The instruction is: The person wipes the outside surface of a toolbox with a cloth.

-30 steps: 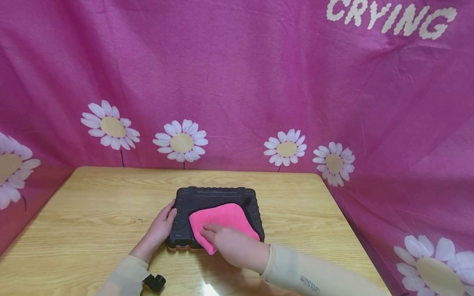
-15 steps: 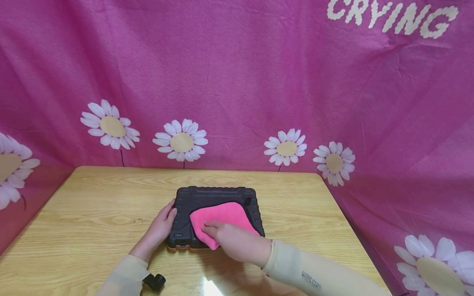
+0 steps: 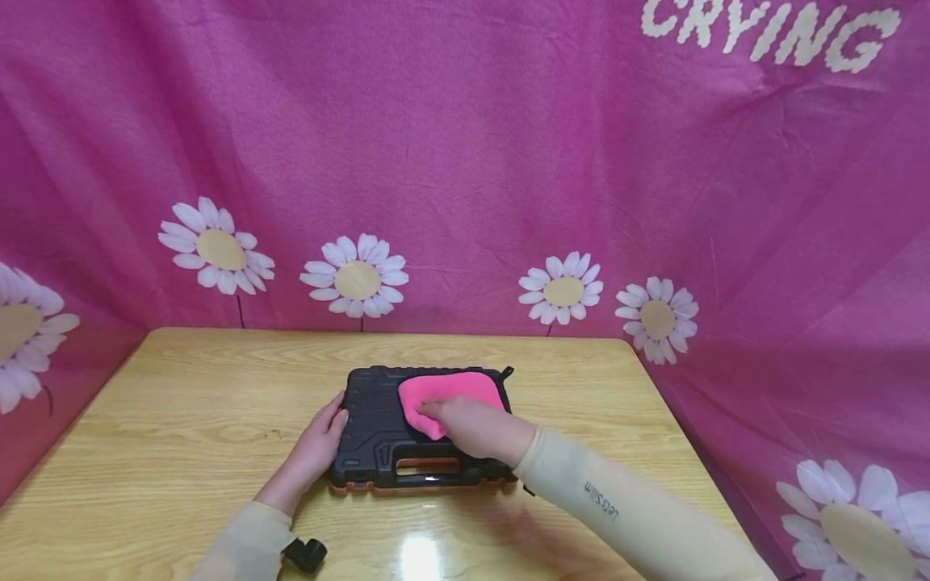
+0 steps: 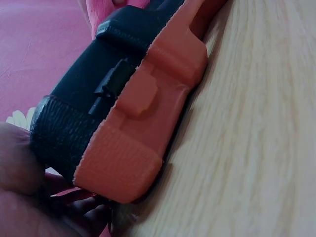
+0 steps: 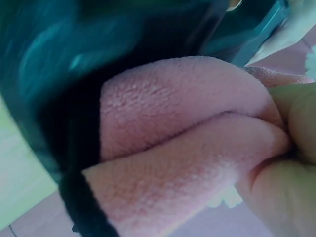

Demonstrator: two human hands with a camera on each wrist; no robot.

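Observation:
A plastic carrying case (image 3: 372, 415), black on top with an orange base, lies flat on the table with its handle (image 3: 429, 479) toward me. My left hand (image 3: 320, 440) holds its left end, the thumb against the black lid and the fingers at the side, partly hidden in the left wrist view. On the right half of the lid, my right hand (image 3: 483, 428) grips a bunched pink cleaning cloth (image 3: 459, 387) with dark edging. The right wrist view shows the cloth (image 5: 163, 118) folded between thumb and fingers.
The wooden table (image 3: 218, 411) reaches back to a magenta curtain (image 3: 450, 161) printed with daisies. A small black piece (image 3: 307, 555) sits at the left sleeve, and a dark loop (image 3: 507, 373) sticks out past the case's far right corner.
My right hand has moved the cloth away from me, toward the far right of the lid, uncovering the case's handle. My left hand and the case have stayed in place.

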